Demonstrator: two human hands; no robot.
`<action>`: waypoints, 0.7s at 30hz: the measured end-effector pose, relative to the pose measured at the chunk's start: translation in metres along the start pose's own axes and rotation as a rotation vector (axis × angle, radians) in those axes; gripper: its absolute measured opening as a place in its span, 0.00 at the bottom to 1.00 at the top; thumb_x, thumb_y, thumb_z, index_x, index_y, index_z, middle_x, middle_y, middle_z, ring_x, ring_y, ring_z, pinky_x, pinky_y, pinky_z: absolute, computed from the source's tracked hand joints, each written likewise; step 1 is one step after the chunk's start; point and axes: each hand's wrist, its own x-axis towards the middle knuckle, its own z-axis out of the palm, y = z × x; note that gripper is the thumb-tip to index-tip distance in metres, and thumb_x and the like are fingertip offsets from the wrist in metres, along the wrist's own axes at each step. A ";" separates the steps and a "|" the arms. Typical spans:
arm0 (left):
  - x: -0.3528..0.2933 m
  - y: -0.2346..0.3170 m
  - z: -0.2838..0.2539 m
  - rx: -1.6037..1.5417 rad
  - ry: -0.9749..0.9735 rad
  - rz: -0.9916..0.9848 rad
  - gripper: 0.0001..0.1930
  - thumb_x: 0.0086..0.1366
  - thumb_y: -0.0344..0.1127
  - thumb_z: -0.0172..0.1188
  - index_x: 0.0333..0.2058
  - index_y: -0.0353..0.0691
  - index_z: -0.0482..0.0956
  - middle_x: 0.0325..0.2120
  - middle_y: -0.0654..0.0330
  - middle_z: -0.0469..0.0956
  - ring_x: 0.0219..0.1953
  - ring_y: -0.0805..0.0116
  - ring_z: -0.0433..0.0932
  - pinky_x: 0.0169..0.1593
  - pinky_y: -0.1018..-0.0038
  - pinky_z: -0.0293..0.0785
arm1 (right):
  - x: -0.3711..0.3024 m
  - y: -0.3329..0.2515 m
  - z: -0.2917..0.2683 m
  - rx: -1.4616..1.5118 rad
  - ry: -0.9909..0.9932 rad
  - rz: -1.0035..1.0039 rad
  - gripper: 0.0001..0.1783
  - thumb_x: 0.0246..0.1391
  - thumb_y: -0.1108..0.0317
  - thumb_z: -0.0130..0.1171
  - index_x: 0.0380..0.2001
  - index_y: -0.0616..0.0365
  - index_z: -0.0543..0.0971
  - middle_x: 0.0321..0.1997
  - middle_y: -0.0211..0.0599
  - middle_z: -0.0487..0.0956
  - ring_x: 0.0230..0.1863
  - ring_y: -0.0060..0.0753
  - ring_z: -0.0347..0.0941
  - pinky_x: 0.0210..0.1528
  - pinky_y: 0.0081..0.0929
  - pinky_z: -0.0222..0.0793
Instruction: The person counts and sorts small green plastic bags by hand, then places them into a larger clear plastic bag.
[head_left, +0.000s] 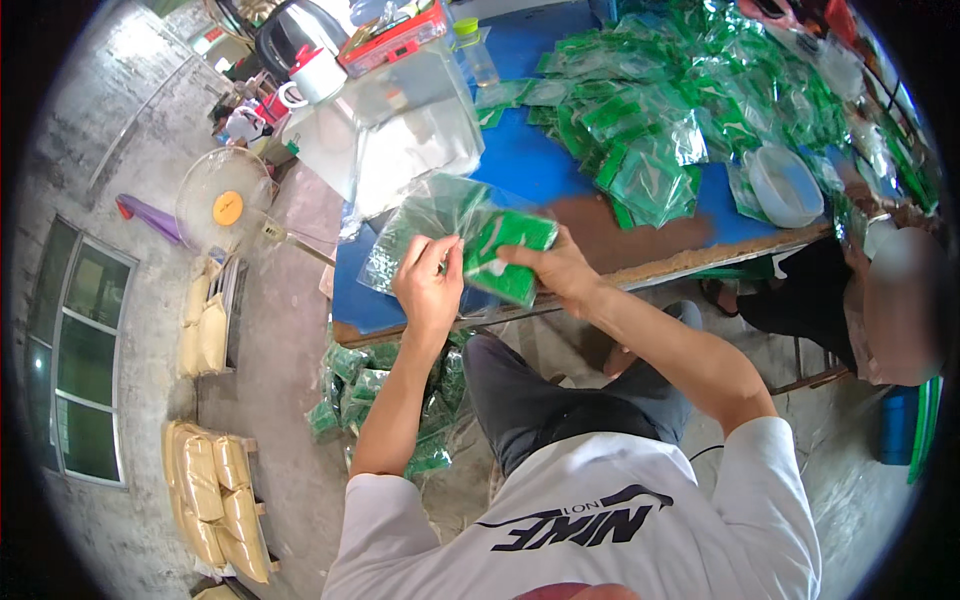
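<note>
Over the front left edge of the blue table (520,150), my right hand (570,272) grips a flat green packet (510,262) with pale markings, thumb on its top face. A clear plastic bag (415,220) spreads out to the left of the packet and partly under it. With fingertips pinched together, my left hand (430,285) holds the bag close to the packet's left edge. Whether the packet is partly inside the bag I cannot tell. Behind my hands lies a stack of clear plastic sheets or bags (425,135).
A large heap of green packets (650,120) covers the table's right side, beside a clear plastic tub (785,185). A white jug (315,75) and a bottle (475,52) stand at the back. More packets (375,385) lie below. A fan (228,205) stands left; another person (810,300) sits right.
</note>
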 end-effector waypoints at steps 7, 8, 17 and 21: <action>0.003 0.009 0.004 -0.012 0.006 -0.036 0.05 0.56 0.28 0.70 0.31 0.39 0.84 0.22 0.62 0.73 0.21 0.70 0.73 0.25 0.73 0.69 | 0.026 -0.005 -0.018 -0.155 0.206 -0.049 0.52 0.36 0.62 0.81 0.59 0.65 0.58 0.51 0.46 0.75 0.49 0.39 0.75 0.50 0.36 0.76; 0.003 0.011 0.005 -0.023 -0.006 -0.024 0.05 0.56 0.28 0.70 0.31 0.39 0.84 0.22 0.62 0.73 0.21 0.70 0.73 0.25 0.73 0.69 | 0.018 -0.011 -0.031 -0.349 0.265 -0.058 0.52 0.36 0.61 0.81 0.59 0.67 0.59 0.51 0.47 0.75 0.49 0.40 0.76 0.49 0.36 0.77; 0.003 0.018 0.007 0.007 -0.100 -0.031 0.04 0.56 0.29 0.69 0.30 0.42 0.82 0.20 0.62 0.72 0.20 0.64 0.74 0.24 0.68 0.69 | -0.003 -0.085 -0.057 -0.578 -0.321 0.421 0.20 0.46 0.62 0.73 0.42 0.56 0.82 0.37 0.33 0.85 0.32 0.30 0.82 0.39 0.31 0.80; 0.002 0.016 0.003 0.013 -0.092 -0.033 0.04 0.57 0.28 0.69 0.31 0.38 0.83 0.19 0.60 0.71 0.18 0.68 0.70 0.23 0.71 0.66 | 0.005 -0.053 -0.016 -0.173 -0.167 0.262 0.21 0.49 0.63 0.71 0.48 0.52 0.80 0.45 0.32 0.83 0.44 0.31 0.80 0.47 0.39 0.78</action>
